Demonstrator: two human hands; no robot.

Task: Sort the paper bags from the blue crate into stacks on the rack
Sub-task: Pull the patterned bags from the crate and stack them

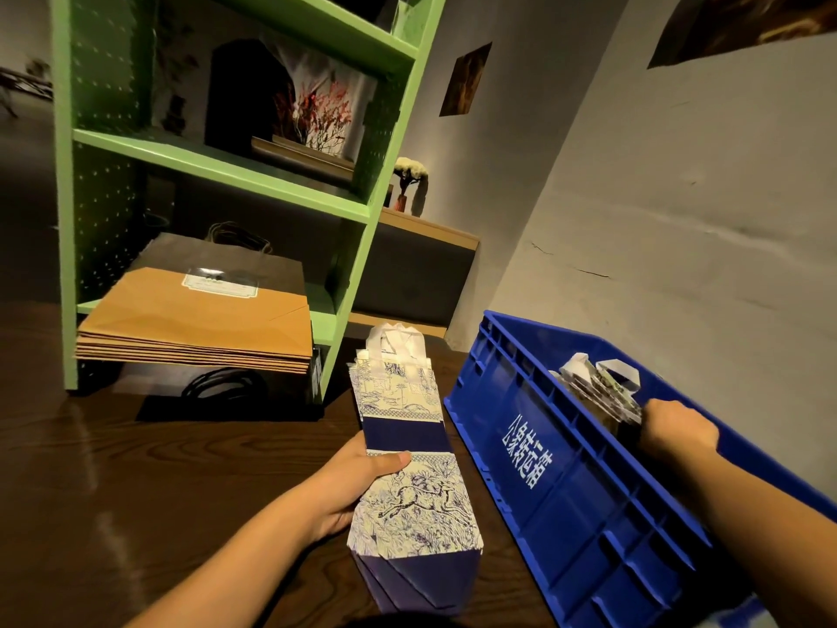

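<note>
Though folded flat, blue-and-white printed paper bags (407,435) at lower centre bear a navy band | left hand (358,487) grips their edge | right hand (679,430) grasps dark patterned bags (607,392) in blue plastic crate (543,469)

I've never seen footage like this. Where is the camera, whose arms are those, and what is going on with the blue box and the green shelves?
There is no machine here. These are a person's own two arms, filmed by one wide-angle camera worn on the head, looking forward and down. That is why the arms come in from the bottom edge.

The left hand holds what looks like a small bundle of blue-and-white patterned bags, folded flat, with the thumb on top. The right hand reaches into the blue crate and grips more folded bags standing in it. The crate stands on a dark wooden table.

On the lowest shelf of the green rack lies a stack of brown paper bags, on top of a darker bag.
</note>
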